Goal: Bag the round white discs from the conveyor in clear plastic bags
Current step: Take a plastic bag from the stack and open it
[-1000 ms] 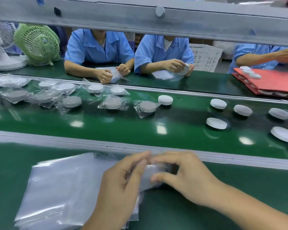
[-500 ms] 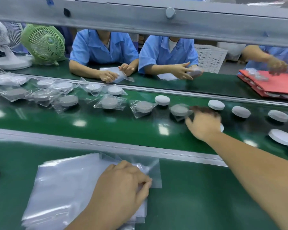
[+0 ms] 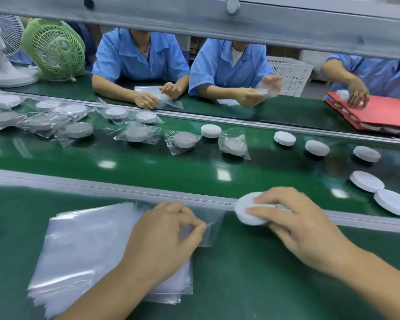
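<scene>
Head view: right hand [image 3: 303,225] grips a disc [image 3: 245,211], half hidden under its fingers, over the conveyor's near rail [image 3: 125,190]; left hand [image 3: 162,236] pinches a bag [image 3: 211,227] atop the stack [image 3: 83,245], bag mouth blurred.

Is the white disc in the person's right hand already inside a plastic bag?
No, the right hand holds the disc bare, beside the clear bag that the left hand pinches.

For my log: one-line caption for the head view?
Right hand holds a white disc at the conveyor edge; left hand pinches a clear bag.
</scene>
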Tool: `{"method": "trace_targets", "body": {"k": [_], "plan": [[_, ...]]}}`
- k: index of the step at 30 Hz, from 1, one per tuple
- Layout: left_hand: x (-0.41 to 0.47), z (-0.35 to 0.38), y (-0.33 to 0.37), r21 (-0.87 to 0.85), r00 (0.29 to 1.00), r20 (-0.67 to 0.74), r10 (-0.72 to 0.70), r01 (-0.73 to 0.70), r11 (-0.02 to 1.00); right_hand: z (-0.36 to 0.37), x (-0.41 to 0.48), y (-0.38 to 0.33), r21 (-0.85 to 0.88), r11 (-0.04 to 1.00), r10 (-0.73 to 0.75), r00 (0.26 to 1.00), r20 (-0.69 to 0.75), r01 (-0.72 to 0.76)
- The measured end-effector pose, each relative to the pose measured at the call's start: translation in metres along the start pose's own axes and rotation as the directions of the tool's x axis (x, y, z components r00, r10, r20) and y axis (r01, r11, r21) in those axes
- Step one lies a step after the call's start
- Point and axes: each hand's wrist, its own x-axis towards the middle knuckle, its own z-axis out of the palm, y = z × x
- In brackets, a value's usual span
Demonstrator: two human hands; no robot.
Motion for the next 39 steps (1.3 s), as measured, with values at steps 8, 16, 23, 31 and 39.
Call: {"method": "trace_targets", "body": {"k": [8, 16, 23, 31, 39], "plan": [[-0.012, -0.004, 0.02, -0.653, 0.98, 0.194, 0.04, 0.099, 0.75, 0.011, 0.002, -0.07, 0.469, 0.881, 0.23, 0.92, -0.316, -0.059], [-0.02, 0.014, 0.032, -0.748, 0.965, -0.197, -0.171, -0.035, 0.663, 0.016, 0.028, -0.078, 0.709, 0.504, 0.336, 0.868, 0.365, -0.493], [-0.006, -0.013, -0.001, 0.159, 0.99, -0.021, 0.137, -0.132, 0.978, 0.028, 0.1, 0.025, 0.4, 0.699, 0.675, 0.731, -0.095, -0.593], [-0.003, -0.007, -0.008, 0.288, 0.94, 0.125, 0.319, -0.342, 0.895, 0.053, 0.115, 0.101, -0.043, 0.765, 0.634, 0.739, 0.228, -0.643], [-0.002, 0.0, -0.017, 0.256, 0.955, 0.19, 0.226, -0.27, 0.928, -0.017, -0.027, 0.199, -0.416, 0.344, 0.933, 0.357, 0.05, -0.842]]}}
